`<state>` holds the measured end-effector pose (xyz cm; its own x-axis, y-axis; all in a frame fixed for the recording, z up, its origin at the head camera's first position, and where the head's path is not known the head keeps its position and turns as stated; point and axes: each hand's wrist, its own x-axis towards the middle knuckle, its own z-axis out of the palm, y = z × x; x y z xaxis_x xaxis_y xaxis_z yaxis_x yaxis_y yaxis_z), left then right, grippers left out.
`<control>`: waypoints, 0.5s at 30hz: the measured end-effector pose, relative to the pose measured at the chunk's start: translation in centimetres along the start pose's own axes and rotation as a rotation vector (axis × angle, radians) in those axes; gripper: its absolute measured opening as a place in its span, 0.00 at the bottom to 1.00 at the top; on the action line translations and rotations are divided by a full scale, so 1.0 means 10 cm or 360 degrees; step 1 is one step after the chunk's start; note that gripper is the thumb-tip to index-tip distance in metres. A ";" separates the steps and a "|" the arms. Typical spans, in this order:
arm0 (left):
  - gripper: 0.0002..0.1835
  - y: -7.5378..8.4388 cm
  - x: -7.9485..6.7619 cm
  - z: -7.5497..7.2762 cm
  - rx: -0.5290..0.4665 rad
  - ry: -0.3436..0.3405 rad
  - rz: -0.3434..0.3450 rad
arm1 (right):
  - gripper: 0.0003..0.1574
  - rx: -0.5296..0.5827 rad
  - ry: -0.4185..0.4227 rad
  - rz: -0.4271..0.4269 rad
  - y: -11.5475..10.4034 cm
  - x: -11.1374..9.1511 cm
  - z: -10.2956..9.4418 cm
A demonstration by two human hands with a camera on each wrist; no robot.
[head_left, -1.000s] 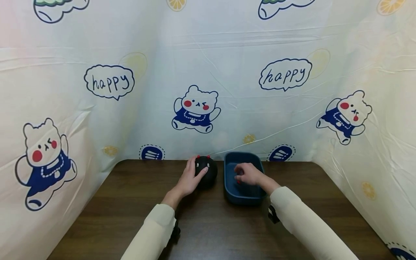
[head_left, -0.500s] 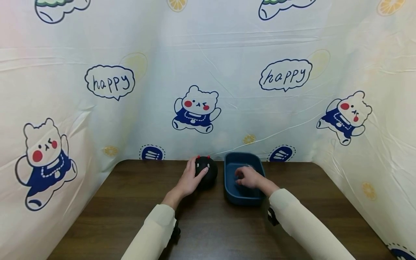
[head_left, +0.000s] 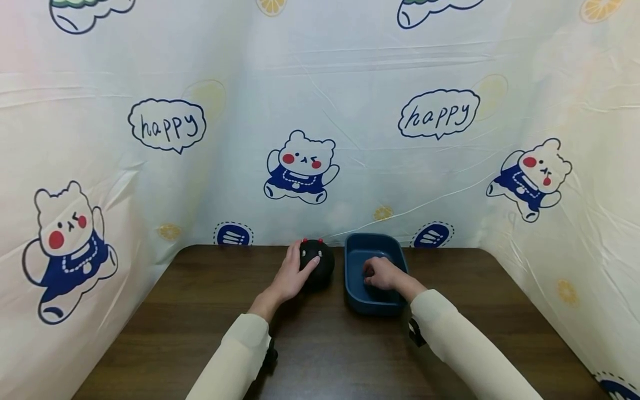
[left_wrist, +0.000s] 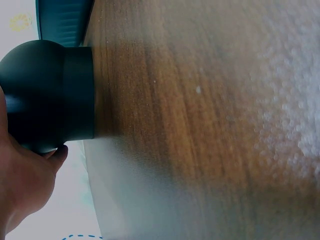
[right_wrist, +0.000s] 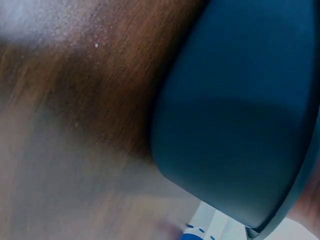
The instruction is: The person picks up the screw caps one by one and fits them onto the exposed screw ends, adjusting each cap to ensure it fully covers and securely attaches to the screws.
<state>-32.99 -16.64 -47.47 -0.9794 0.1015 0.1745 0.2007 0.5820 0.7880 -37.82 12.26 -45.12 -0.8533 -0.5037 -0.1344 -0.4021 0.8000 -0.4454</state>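
My left hand [head_left: 289, 278] grips a black dome-shaped object [head_left: 324, 269] near the table's back edge. Two red knobs and two small pale pieces show on its top. From the left wrist view, the black dome [left_wrist: 42, 100] stands on a short straight-sided base, with fingers around its side. Just to the right is a blue rectangular bin [head_left: 353, 286]. Inside it, my right hand [head_left: 385, 274] reaches down with bent fingers; I cannot tell what its fingertips hold. The bin's outer wall [right_wrist: 235, 130] hides most of that hand in the right wrist view.
Both objects stand on a dark wooden table [head_left: 330, 350]. A pale printed curtain [head_left: 370, 183] rises behind the back edge and along both sides. Dark wrist devices show under both cream sleeves [head_left: 462, 339].
My right hand has shifted slightly to the right within the bin. The red spot at its fingertips a second ago is out of sight. My left hand and the black dome have stayed put.
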 end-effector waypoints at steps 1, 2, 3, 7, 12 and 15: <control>0.51 0.00 0.00 0.00 0.0002 -0.0001 0.0002 | 0.12 -0.0003 0.0005 0.0003 0.00 0.00 0.00; 0.51 0.00 0.00 0.00 0.0005 -0.0002 0.0004 | 0.12 -0.0006 0.0013 0.0001 -0.01 0.00 0.01; 0.51 -0.01 0.00 0.00 0.0004 -0.0001 0.0007 | 0.12 -0.0009 0.0019 0.0003 -0.01 0.00 0.01; 0.52 -0.01 0.00 0.00 0.0012 0.0003 0.0012 | 0.10 -0.0015 0.0036 0.0007 -0.01 0.01 0.02; 0.50 -0.01 0.00 0.00 0.0007 0.0012 0.0002 | 0.09 -0.0002 0.0032 0.0030 -0.03 0.01 0.02; 0.50 0.00 -0.01 0.00 0.0009 0.0013 -0.0001 | 0.09 -0.0010 0.0038 0.0021 -0.02 0.02 0.02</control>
<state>-32.94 -16.68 -47.50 -0.9793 0.0945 0.1789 0.2000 0.5866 0.7848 -37.84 11.92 -45.25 -0.8664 -0.4850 -0.1190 -0.3925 0.8086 -0.4382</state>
